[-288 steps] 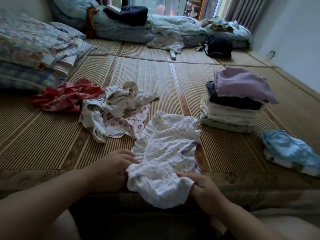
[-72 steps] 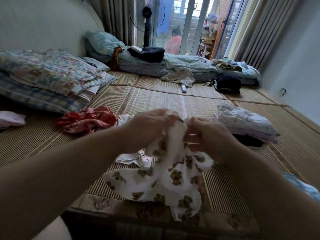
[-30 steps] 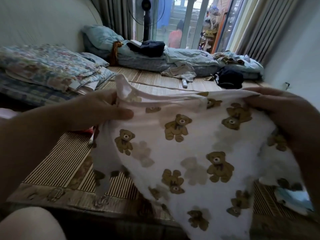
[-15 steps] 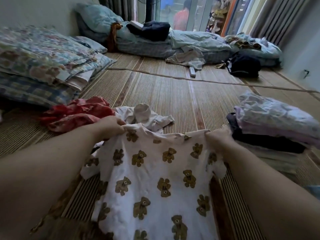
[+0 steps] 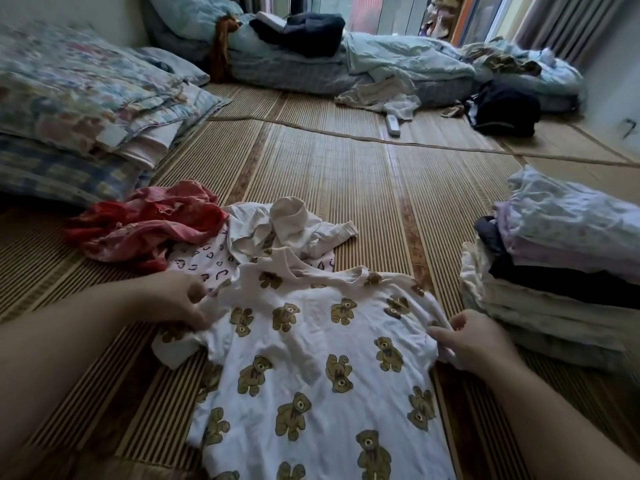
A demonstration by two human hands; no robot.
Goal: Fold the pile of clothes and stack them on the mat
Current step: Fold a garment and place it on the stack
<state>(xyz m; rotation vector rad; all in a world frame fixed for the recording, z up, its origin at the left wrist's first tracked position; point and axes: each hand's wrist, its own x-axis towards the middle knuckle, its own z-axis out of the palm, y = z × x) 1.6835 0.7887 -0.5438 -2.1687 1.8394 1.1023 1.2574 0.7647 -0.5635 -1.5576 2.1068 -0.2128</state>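
The left hand (image 5: 173, 299) and right hand (image 5: 474, 341) each pinch a sleeve of the bear-print shirt (image 5: 311, 362); folding both sleeves inward evenly should keep it flat.

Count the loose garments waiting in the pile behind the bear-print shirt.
3: a red garment at left, a cream garment at right, a heart-print garment partly under them. Others may hide beneath.

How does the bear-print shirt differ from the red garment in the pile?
The bear-print shirt lies spread out flat; the red garment is a crumpled heap. The shirt is white with brown bears; the red garment shows red and pink. The left hand and right hand each grip the shirt at a sleeve; no hand touches the red garment. Both lie unfolded on the mat.
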